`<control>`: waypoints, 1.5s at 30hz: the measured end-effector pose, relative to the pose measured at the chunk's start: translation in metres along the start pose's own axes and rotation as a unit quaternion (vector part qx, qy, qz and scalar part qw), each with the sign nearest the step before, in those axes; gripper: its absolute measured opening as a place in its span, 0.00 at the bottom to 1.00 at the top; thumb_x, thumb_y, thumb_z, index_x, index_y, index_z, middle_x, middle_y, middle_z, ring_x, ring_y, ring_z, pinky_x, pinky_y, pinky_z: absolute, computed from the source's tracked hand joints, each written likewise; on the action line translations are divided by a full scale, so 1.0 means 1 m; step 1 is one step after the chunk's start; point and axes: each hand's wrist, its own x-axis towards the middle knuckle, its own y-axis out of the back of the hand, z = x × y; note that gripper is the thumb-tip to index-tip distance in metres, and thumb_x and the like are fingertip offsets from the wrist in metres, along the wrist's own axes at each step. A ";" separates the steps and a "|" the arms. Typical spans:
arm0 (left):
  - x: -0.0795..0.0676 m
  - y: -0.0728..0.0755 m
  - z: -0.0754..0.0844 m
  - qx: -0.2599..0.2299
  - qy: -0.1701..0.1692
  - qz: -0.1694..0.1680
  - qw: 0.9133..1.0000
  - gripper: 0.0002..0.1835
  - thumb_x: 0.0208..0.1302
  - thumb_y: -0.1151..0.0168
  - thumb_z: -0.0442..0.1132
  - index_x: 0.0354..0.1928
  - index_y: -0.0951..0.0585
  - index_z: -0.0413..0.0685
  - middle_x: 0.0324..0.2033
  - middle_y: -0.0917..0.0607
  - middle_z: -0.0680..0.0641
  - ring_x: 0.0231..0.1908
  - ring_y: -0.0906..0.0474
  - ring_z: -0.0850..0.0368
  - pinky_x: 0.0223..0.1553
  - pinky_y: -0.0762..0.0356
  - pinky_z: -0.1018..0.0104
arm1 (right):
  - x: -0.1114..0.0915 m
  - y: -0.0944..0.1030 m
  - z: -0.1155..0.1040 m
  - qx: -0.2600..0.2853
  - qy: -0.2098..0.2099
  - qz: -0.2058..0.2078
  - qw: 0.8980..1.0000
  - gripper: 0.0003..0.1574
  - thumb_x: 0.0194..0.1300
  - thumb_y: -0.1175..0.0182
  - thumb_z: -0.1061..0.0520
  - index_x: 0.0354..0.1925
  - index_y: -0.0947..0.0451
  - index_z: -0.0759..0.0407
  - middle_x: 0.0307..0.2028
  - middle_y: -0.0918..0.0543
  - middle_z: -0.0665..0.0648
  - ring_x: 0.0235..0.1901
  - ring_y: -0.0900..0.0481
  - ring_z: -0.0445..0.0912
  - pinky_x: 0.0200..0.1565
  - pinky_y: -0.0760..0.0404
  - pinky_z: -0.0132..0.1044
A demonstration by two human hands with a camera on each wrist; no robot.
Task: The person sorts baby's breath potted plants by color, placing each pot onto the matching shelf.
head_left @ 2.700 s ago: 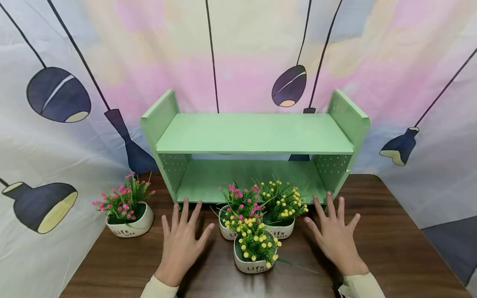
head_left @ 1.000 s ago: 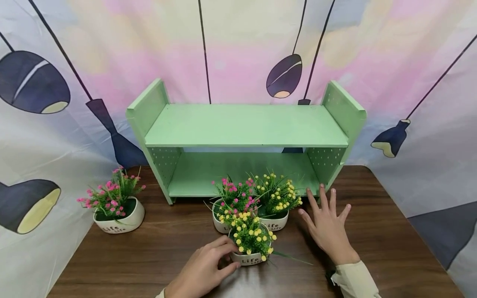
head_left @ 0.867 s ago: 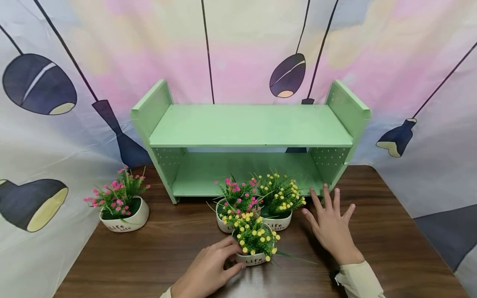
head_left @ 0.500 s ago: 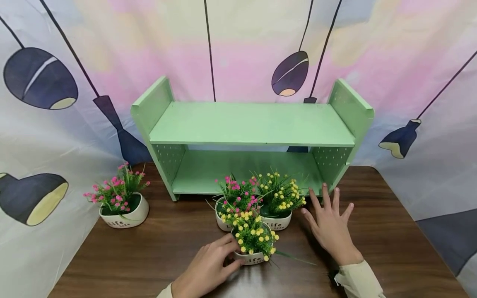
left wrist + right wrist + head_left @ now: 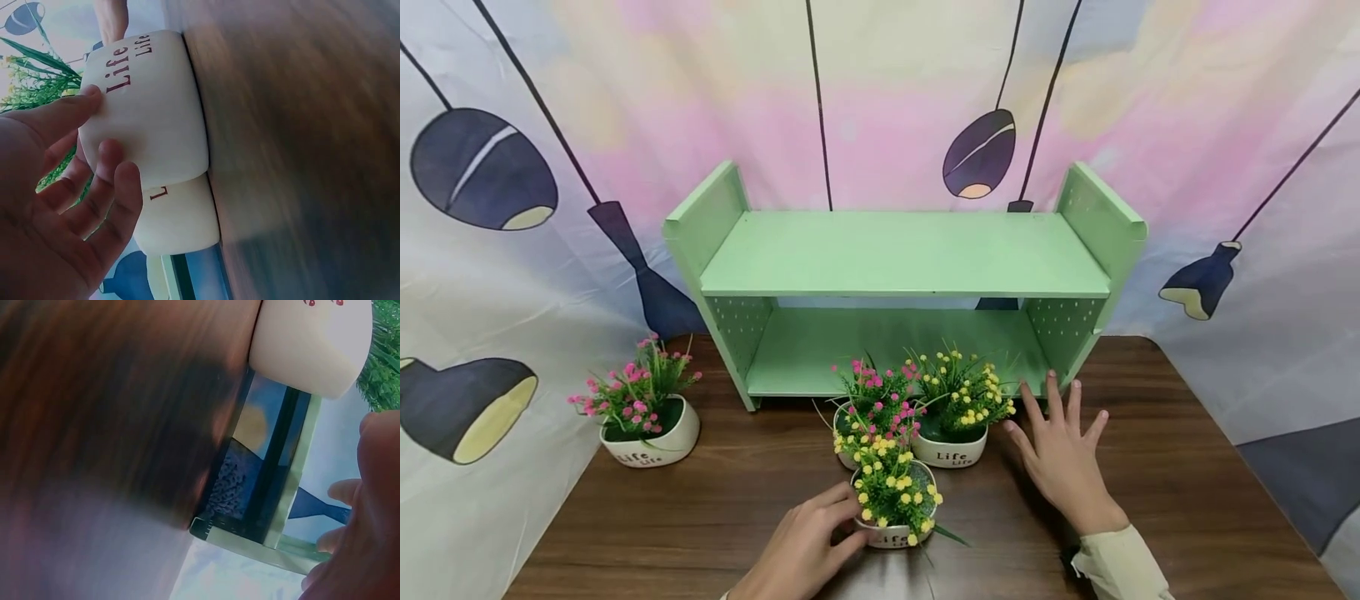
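Note:
My left hand (image 5: 808,533) holds the left end of the front potted artificial plant (image 5: 891,533), a white oval pot with yellow flowers. In the left wrist view the thumb lies on the front of the white pot (image 5: 144,119) beside its "Life" lettering, with the fingers bent at its end. Spread fingers mark my right hand (image 5: 1067,462), flat at the front right corner of the green shelf (image 5: 902,254). Close to its thumb stands another yellow-flowered plant (image 5: 951,454). A pink-flowered plant (image 5: 880,400) stands behind the front one, its pot partly hidden.
Another pink-flowered plant (image 5: 655,442) stands at the left of the brown wooden table (image 5: 715,517). The two-tier shelf stands at the table's back, against a lamp-patterned curtain (image 5: 895,108). Its lower board (image 5: 820,342) lies behind the middle plants.
My left hand went from lying flat on the table to holding the front plant. Since half a second ago that plant has moved slightly left and nearer me. The right hand has barely moved.

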 end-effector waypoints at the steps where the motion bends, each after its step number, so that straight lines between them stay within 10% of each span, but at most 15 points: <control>1: 0.000 0.000 -0.001 0.001 -0.004 0.003 1.000 0.13 0.68 0.26 0.43 0.31 0.24 0.62 0.33 0.26 0.65 0.29 0.31 0.76 0.29 0.29 0.75 | -0.001 0.000 0.000 0.002 -0.001 0.000 1.000 0.44 0.84 0.53 0.35 0.83 0.44 0.59 0.83 0.60 0.73 0.78 0.68 0.79 0.62 0.68 0.90; 13: -0.003 0.004 -0.011 0.016 -0.007 0.024 1.000 0.13 0.64 0.24 0.39 0.30 0.21 0.61 0.31 0.27 0.66 0.29 0.32 0.75 0.28 0.31 0.75 | 0.003 0.000 -0.002 0.026 -0.002 0.015 1.000 0.43 0.83 0.51 0.37 0.83 0.46 0.56 0.83 0.59 0.73 0.79 0.68 0.77 0.64 0.65 0.89; 21: -0.005 0.011 -0.014 -0.032 0.027 -0.017 0.999 0.15 0.69 0.27 0.43 0.28 0.24 0.64 0.31 0.28 0.65 0.26 0.35 0.74 0.26 0.34 0.74 | -0.001 0.007 0.000 0.046 0.019 0.107 0.993 0.44 0.76 0.35 0.48 0.80 0.39 0.59 0.80 0.47 0.75 0.78 0.53 0.77 0.64 0.53 0.87; 28: -0.004 0.015 -0.019 -0.041 0.034 -0.033 0.998 0.15 0.69 0.27 0.43 0.28 0.24 0.62 0.30 0.28 0.63 0.26 0.35 0.74 0.27 0.33 0.73 | 0.006 0.037 0.005 0.113 0.081 0.241 0.960 0.39 0.67 0.32 0.65 0.73 0.31 0.67 0.72 0.33 0.74 0.71 0.36 0.72 0.66 0.35 0.74; 36: 0.002 0.019 -0.017 -0.034 0.047 -0.028 0.998 0.06 0.67 0.26 0.39 0.36 0.15 0.59 0.35 0.22 0.64 0.33 0.26 0.74 0.31 0.23 0.70 | 0.040 0.099 0.004 0.199 0.139 0.353 0.904 0.33 0.67 0.37 0.68 0.69 0.27 0.70 0.67 0.26 0.74 0.66 0.27 0.62 0.72 0.35 0.33; 45: -0.004 0.022 -0.018 -0.041 0.059 -0.041 0.997 0.07 0.67 0.25 0.38 0.37 0.14 0.61 0.36 0.21 0.63 0.33 0.26 0.74 0.31 0.24 0.70 | 0.073 0.156 0.006 0.229 0.115 0.337 0.906 0.34 0.74 0.41 0.65 0.75 0.30 0.58 0.72 0.29 0.63 0.72 0.31 0.52 0.67 0.28 0.29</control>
